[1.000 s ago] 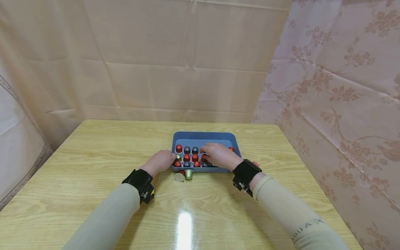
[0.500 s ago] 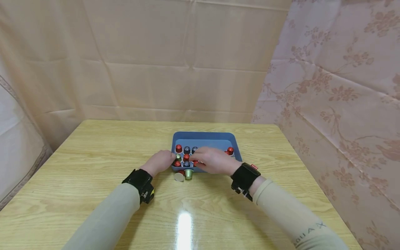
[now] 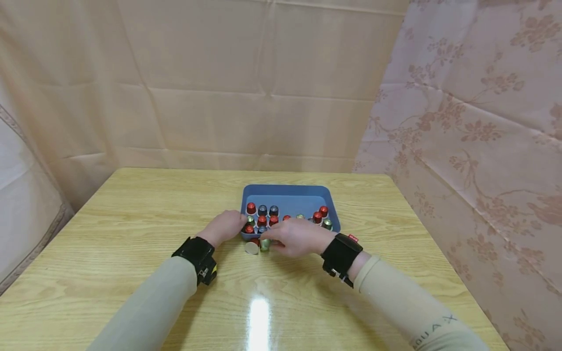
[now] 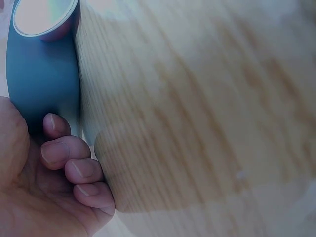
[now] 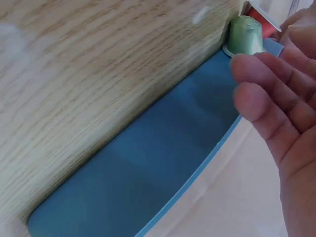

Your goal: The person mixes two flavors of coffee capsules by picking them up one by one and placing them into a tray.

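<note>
A blue tray (image 3: 285, 190) stands on the table with red, dark and green coffee capsules in rows inside it. My left hand (image 3: 223, 228) grips the tray's left end; in the left wrist view its fingers (image 4: 61, 153) curl in at the blue wall. Outside the tray's near side lie a green capsule (image 3: 264, 245) and a red capsule (image 3: 252, 248), whose pale lid faces me. My right hand (image 3: 295, 237) reaches over the near rim, fingertips right at the green capsule. In the right wrist view those fingers (image 5: 252, 101) are relaxed and apart from the thumb, partly overlapping the green capsule.
The wooden table (image 3: 175, 195) spreads around the tray. Behind it hangs a beige curtain (image 3: 263, 87), with a floral pink cloth (image 3: 474, 122) on the right. The right forearm passes over the table's near right part.
My right hand has moved left and nearer, from above the tray's capsules to the green one outside, uncovering capsules on the tray's right. My left hand stays in place.
</note>
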Demonstrator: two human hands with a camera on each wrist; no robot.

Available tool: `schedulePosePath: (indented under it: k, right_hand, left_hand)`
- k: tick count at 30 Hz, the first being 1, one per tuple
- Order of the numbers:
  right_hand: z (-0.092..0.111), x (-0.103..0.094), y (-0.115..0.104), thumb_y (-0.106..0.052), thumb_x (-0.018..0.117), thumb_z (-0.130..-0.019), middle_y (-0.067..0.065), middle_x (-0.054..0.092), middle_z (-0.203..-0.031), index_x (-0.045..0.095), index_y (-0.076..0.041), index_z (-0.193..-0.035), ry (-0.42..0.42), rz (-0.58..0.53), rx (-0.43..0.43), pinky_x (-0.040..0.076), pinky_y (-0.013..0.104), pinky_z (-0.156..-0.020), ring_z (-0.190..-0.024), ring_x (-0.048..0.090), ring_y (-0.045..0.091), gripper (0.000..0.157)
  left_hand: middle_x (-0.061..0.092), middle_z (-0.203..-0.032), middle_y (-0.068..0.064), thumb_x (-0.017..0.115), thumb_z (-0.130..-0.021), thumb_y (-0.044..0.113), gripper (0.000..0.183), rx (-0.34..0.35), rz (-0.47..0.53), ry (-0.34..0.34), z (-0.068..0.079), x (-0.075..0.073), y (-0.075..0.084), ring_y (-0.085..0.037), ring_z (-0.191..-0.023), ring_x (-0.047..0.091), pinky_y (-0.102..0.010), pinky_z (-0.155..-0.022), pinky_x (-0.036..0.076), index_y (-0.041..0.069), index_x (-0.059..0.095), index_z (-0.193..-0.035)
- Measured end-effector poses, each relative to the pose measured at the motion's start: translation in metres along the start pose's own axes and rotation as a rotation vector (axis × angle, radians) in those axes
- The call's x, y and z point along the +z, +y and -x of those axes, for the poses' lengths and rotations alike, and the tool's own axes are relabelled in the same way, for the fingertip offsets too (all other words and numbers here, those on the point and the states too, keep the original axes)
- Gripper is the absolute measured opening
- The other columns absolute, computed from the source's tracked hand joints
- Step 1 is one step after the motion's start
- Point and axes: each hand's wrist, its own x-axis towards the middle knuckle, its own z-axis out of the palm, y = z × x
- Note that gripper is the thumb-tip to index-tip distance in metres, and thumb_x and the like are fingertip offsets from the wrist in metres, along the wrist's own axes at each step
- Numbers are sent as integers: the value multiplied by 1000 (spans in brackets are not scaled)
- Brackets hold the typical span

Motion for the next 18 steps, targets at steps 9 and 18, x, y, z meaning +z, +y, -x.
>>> schedulePosePath:
  k: [9,18]
  right_hand:
    - [-1,3,-1,-18,66,-100,5,75,-112,64,-7,-136,-85,38,56,55,24,-79,-86,70,10,38]
    - [0,7,-1,-17,68,-98,-5,68,-85,68,-10,-121,-58,28,45,46,20,-65,-66,55,3,23]
  left_hand:
    - [61,-86,-10,41,-105,9,26,-91,123,-2,-1,1,0,-24,-74,50,-39,-74,47,1,63,-95]
    - [57,-85,-9,37,-106,16,34,-213,272,-12,-2,1,1,-24,-75,50,-37,-74,42,3,65,-92]
